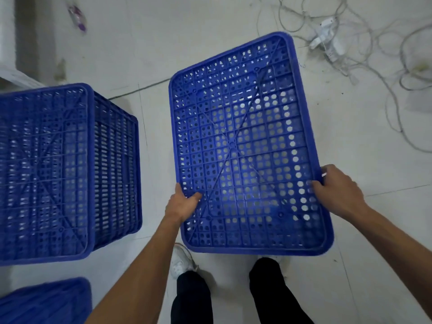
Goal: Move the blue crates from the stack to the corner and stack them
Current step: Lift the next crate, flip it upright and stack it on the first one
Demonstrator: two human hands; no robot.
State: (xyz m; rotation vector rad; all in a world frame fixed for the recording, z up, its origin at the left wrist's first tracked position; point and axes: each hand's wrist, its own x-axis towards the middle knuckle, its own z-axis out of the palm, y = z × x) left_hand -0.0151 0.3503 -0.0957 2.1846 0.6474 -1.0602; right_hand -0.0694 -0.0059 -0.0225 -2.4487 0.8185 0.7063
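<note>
While both hands grasp it, the blue perforated plastic crate hangs in front of the person, above the floor and clear of it. The left hand clasps the left long edge near the close corner, with its thumb laid across the gridded base and its fingers out of sight round the side. The right hand grips the right long edge a little farther out, back of the hand up and fingers curled over the rim.

This crate is turned upside down, so its ribbed base with diagonal braces faces the camera. Its long axis runs away from the person, the far end leaning slightly left. Pale floor shows through its round holes.

Well apart to the left stands another upturned blue slotted crate on the white tiled floor; I cannot tell whether more sit beneath it. Part of a third blue crate shows at the lower left corner.

Below the held crate are a white shoe and black trousers. Tangled grey cables and a white plug adapter lie on the floor at the upper right.
</note>
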